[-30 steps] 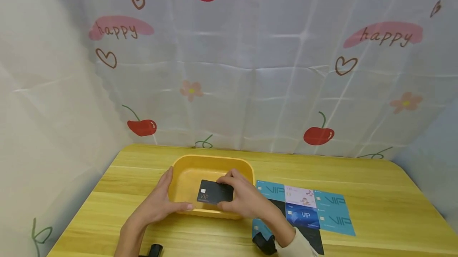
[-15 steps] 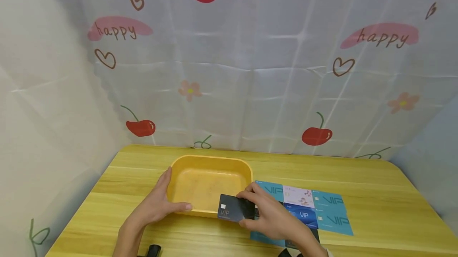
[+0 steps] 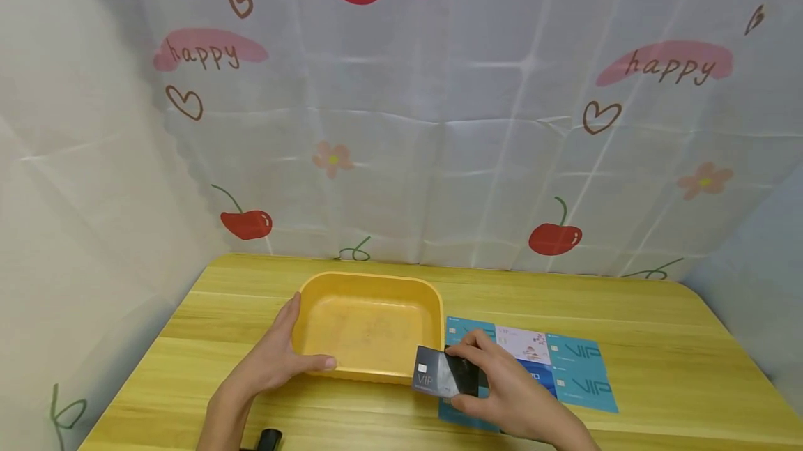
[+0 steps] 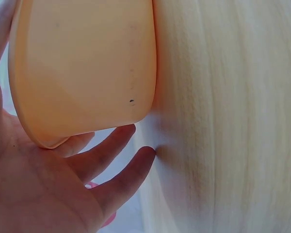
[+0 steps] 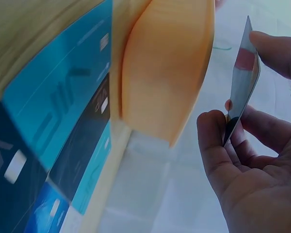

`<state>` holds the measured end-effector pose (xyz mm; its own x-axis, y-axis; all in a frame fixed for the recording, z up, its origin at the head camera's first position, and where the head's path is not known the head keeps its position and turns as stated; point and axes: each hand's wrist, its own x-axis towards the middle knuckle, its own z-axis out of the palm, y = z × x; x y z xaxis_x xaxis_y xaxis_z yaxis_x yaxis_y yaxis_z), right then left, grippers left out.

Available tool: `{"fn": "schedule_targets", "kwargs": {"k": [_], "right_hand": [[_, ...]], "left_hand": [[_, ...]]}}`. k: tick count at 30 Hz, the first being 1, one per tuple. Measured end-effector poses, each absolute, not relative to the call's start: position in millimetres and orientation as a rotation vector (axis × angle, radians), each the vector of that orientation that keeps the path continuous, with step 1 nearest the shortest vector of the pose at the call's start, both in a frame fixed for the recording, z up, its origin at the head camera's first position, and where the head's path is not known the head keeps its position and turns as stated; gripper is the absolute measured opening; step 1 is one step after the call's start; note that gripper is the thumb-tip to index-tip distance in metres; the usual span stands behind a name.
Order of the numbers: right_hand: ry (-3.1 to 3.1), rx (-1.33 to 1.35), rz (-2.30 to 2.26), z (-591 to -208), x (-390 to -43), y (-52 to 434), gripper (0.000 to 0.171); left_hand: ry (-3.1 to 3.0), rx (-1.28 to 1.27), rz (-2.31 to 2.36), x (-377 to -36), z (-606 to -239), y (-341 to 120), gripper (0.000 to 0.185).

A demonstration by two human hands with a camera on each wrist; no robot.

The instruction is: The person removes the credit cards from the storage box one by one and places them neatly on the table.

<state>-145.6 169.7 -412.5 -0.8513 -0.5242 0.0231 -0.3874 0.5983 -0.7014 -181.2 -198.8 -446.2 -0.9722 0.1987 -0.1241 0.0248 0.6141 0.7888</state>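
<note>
Black and glossy, the VIP card (image 3: pixel 445 376) is pinched in our right hand (image 3: pixel 502 395), thumb on the near edge and fingertips on the far edge. A second ago we held it over the middle of the yellow tray (image 3: pixel 366 282); half a second ago it was crossing the near right rim; now it hangs outside the tray's near right corner, just above the tabletop (image 3: pixel 659 311) and over the left edge of the laid-out cards (image 3: pixel 567 367). We judge that the card has been lifted out of the tray and is on its way to join the row.

Our left hand (image 3: pixel 276 360) has not moved: it holds the tray's left wall, thumb along the near rim and fingers down the side, the fingertips reaching the wood in the left wrist view.

In the head view the card's long axis runs left to right, slightly tipped, with its chip and the VIP lettering at the left end and its printed face up toward us. The right wrist view shows it nearly edge-on (image 5: pixel 242 82), so it may be tilted more than the head view suggests. The tray itself holds nothing we can see. Teal, blue, pink and black cards lie flat, touching or overlapping one another.
</note>
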Motion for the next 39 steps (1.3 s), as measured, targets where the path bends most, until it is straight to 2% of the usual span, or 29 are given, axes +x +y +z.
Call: {"fn": "schedule_targets", "kwargs": {"k": [10,23,39], "right_hand": [[2.665,-0.760,-1.042,-414,-141,185,0.044],[2.588,-0.588,-0.962,-415,-135,202,0.052],[2.590,-0.618,-0.891,-435,-123,246,0.053]], "left_hand": [[2.645,0.177,1.273,-181,-446,-199,0.130],[2.649,0.171,1.269,-182,-445,-198,0.131],[2.642,0.172,1.272,-182,-446,-198,0.131]]}}
